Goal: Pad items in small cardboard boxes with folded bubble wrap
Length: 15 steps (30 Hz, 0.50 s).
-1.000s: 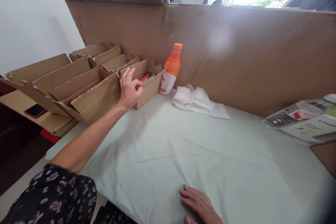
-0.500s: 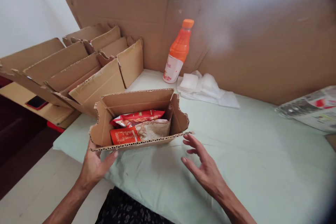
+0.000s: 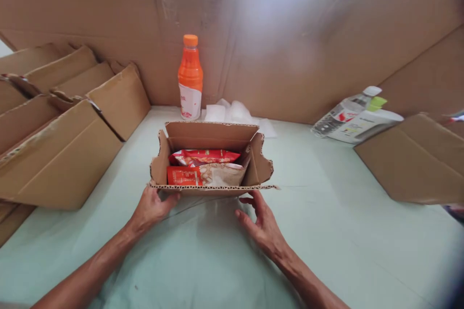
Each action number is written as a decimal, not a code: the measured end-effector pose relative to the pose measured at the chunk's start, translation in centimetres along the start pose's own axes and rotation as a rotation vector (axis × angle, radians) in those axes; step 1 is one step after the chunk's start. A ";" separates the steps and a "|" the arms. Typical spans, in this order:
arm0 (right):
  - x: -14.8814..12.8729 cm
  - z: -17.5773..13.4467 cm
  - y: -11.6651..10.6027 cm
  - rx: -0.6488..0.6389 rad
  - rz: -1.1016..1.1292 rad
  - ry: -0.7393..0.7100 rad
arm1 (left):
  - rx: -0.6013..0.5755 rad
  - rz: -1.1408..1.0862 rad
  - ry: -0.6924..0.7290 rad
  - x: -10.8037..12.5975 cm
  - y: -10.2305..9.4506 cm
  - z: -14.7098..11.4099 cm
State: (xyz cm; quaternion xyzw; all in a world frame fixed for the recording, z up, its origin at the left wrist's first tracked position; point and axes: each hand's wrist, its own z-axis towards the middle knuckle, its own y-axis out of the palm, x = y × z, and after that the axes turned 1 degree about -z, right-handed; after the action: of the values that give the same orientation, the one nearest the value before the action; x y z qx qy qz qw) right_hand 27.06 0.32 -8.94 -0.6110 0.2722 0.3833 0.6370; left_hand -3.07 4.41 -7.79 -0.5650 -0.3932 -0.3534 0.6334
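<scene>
An open cardboard box (image 3: 213, 134) rests on the pale green cloth in front of me. Inside it lie a red snack packet (image 3: 206, 156) and, nearer to me, an orange-and-beige packet (image 3: 223, 175). My left hand (image 3: 155, 205) grips the box's near left corner, its thumb along the front wall and its other fingers partly hidden behind the corner. At the near right corner is my right hand (image 3: 259, 222), thumb and fingers apart, fingertips by the front wall; whether they touch it I cannot tell.
An orange drink bottle (image 3: 190, 82) stands upright behind the box, beside white foam wrapping (image 3: 235, 112). Several cardboard boxes (image 3: 65, 154) fill the left side. At the right lie a clear bottle (image 3: 344, 111), a white packet (image 3: 366, 125) and another cardboard box (image 3: 416, 159). A cardboard wall (image 3: 290, 58) closes the back.
My view has swung to the right, bringing the clear bottle and right-hand box into sight. The box now sits squarer to me, and my right hand has come closer to its near right corner.
</scene>
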 end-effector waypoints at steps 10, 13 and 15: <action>2.8 11.4 -8.7 0.120 -0.281 -0.191 | 0.027 0.089 -0.059 -3.8 1.9 -0.1; 3.3 20.4 -9.5 0.231 -0.471 -0.208 | 0.131 0.167 -0.078 -6.8 2.2 -1.2; 3.4 25.7 -9.0 0.228 -0.589 -0.180 | 0.253 0.200 -0.042 -9.4 2.1 -1.8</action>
State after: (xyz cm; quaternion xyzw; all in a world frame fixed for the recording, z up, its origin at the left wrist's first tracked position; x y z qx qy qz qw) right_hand 33.18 26.57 -3.90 -0.5518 0.0675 0.2023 0.8062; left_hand -5.18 2.83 -17.25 -0.5244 -0.3894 -0.2242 0.7233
